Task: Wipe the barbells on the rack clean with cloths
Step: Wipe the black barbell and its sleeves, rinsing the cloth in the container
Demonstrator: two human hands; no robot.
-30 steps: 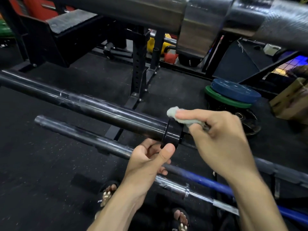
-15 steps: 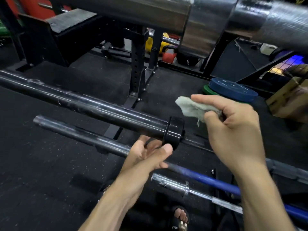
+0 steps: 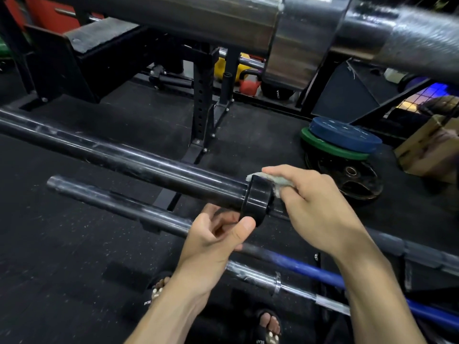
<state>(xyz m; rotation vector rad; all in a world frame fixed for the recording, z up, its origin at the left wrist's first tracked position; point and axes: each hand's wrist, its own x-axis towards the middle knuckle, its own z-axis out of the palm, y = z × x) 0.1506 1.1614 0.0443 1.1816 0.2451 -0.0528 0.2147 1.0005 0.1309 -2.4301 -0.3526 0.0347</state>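
Observation:
A black barbell (image 3: 129, 161) runs from the left edge to its thick black collar (image 3: 257, 199) at mid-frame. My right hand (image 3: 315, 209) holds a pale cloth (image 3: 275, 181) and presses it against the top and right side of that collar. My left hand (image 3: 218, 234) is just under the collar, fingers curled round the bar's underside with the thumb against the collar's lower edge. A second dark barbell (image 3: 111, 203) lies lower and nearer, passing behind my left hand. A blue-shafted barbell (image 3: 310, 269) and a chrome one (image 3: 260, 275) lie lower still.
A large steel barbell sleeve (image 3: 310, 31) crosses the top of the frame, very close. Blue and green plates (image 3: 342, 140) are stacked on the black rubber floor at right, beside a cardboard box (image 3: 432, 147). A black rack upright (image 3: 201, 105) stands behind. My sandalled feet (image 3: 269, 326) show below.
My right hand, lifted off with the cloth half a second ago, has come back down and left onto the collar. The left hand has stayed under the collar.

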